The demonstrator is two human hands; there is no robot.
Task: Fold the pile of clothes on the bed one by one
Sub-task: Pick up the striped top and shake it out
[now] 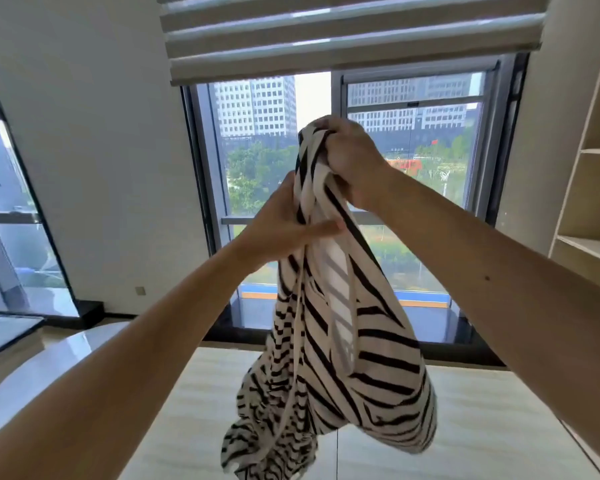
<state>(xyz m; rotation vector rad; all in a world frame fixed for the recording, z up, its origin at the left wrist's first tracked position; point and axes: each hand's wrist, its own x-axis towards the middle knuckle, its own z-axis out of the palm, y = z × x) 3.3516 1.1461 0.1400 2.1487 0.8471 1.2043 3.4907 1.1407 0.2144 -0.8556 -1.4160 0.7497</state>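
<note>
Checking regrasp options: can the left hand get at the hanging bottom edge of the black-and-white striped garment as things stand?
Probably yes. The left hand pinches the black-and-white striped garment just below the right hand, which holds the bunched top. Nothing shows between it and the hanging edge, though it must let go first.

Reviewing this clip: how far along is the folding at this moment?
Done: nothing visible; no folded clothes or pile are in view. In hand: the striped garment hangs bunched in the air before the window, the right hand gripping its top and the left hand pinching the fabric lower down. Left: spreading it out and making every fold.
</note>
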